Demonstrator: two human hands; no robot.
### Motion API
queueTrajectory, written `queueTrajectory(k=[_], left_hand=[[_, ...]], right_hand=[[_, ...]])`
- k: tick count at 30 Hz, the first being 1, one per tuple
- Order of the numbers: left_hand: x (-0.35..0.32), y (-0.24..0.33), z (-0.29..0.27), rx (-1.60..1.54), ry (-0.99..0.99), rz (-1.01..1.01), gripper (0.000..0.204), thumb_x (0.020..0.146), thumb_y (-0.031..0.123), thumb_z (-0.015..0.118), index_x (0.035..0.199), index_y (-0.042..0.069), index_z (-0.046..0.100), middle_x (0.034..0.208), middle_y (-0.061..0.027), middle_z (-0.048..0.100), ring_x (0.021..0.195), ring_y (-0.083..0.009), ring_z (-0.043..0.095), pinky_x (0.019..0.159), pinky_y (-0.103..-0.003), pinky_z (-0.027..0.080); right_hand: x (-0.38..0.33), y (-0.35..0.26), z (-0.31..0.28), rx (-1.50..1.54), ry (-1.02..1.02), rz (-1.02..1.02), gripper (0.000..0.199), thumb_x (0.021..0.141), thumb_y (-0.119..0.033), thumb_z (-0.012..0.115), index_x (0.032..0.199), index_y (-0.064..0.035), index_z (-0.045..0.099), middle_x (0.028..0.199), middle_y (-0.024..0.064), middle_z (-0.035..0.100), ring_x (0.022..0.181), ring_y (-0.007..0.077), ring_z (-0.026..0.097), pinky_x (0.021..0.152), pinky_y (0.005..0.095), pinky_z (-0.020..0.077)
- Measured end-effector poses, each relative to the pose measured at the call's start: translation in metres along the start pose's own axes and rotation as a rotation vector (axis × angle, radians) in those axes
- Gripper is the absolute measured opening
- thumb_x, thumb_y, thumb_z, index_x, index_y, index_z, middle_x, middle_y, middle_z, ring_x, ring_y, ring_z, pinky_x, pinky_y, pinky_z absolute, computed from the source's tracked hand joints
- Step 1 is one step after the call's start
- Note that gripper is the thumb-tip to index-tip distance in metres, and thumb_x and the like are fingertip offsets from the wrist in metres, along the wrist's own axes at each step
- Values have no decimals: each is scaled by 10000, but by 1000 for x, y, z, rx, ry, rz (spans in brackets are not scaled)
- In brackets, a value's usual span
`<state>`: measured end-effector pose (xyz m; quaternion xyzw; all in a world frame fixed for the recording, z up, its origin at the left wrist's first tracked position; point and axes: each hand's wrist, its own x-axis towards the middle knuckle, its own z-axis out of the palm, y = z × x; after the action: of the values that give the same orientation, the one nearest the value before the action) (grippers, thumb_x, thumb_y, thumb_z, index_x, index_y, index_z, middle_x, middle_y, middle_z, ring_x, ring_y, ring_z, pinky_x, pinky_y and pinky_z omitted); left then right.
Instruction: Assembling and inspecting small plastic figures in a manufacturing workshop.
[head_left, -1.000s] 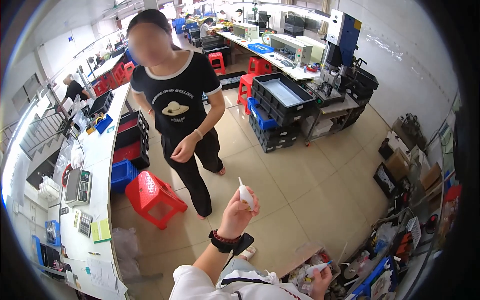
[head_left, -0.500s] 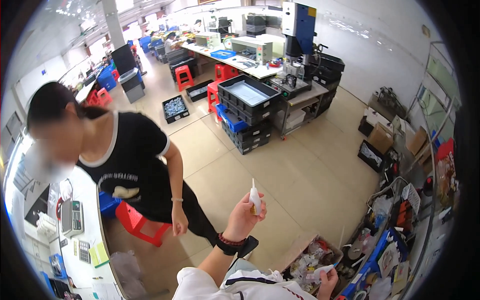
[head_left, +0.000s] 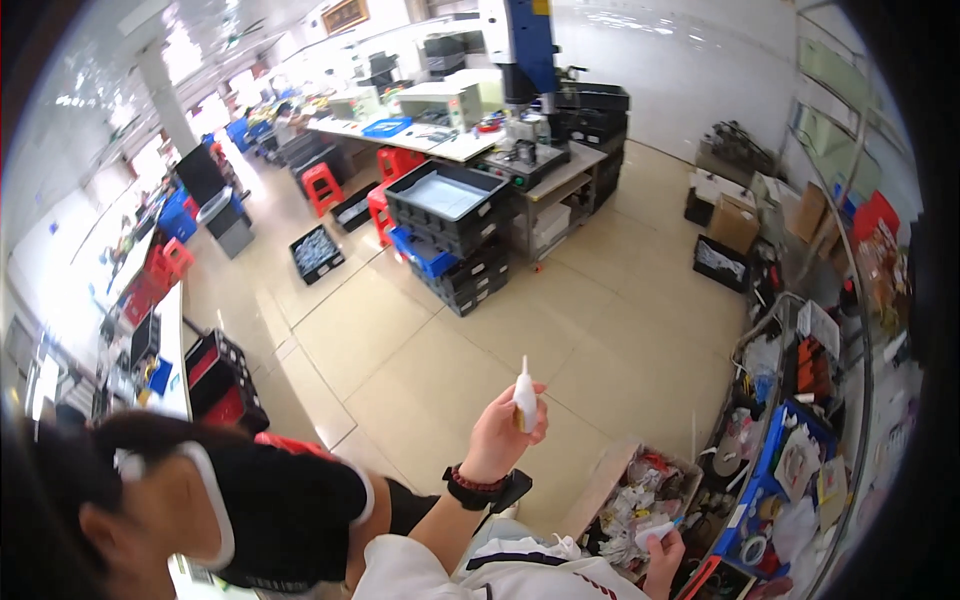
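Raised in front of me, my left hand (head_left: 502, 436) is closed around a small white squeeze bottle (head_left: 524, 400). Its long thin nozzle points upward. Lower and to the right, my right hand (head_left: 664, 562) is closed on a small white object (head_left: 652, 534) whose kind I cannot make out. A bit of blue shows near its end. Below and behind that hand stands a box (head_left: 610, 490) heaped with crumpled paper and scraps.
A person in a black shirt (head_left: 285, 500) is close on my left. Black crates (head_left: 450, 205) are stacked ahead beside a workbench (head_left: 470, 148) and a blue-and-white machine (head_left: 525, 50). Cluttered blue bins (head_left: 775, 500) and a metal rack (head_left: 850, 150) line the right side.
My view has shifted, so the person appears lower at the left and the crates further left. Both hands keep their holds; the bottle stays upright.
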<state>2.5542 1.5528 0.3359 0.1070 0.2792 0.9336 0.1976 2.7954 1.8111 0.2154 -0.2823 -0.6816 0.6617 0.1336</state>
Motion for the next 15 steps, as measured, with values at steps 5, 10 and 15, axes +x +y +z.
queueTrajectory(k=[5, 10, 15], left_hand=[[-18, -3, -22, -113, 109, 138, 456, 821, 219, 540, 1197, -3, 409, 969, -79, 531, 824, -186, 537, 675, -311, 449], [9, -2, -70, -217, -131, -84, 322, 888, 211, 427, 1133, 9, 480, 1134, -175, 504, 1014, -288, 458, 919, -425, 313], [67, -68, -28, -155, -340, -492, 284, 889, 185, 419, 1098, 14, 508, 1027, -142, 555, 925, -265, 500, 853, -385, 368]], right_hand=[[-7, 33, -6, 42, 61, 48, 197, 748, -88, 661, 901, -17, 560, 790, 2, 570, 722, 70, 537, 627, 234, 447], [-22, -15, 3, -134, 133, -3, 256, 779, -212, 658, 930, -27, 565, 764, -4, 582, 657, 54, 511, 581, 238, 431], [-43, -21, 7, -24, 332, -56, 378, 782, -330, 635, 977, -16, 554, 775, 37, 592, 674, 103, 524, 597, 288, 426]])
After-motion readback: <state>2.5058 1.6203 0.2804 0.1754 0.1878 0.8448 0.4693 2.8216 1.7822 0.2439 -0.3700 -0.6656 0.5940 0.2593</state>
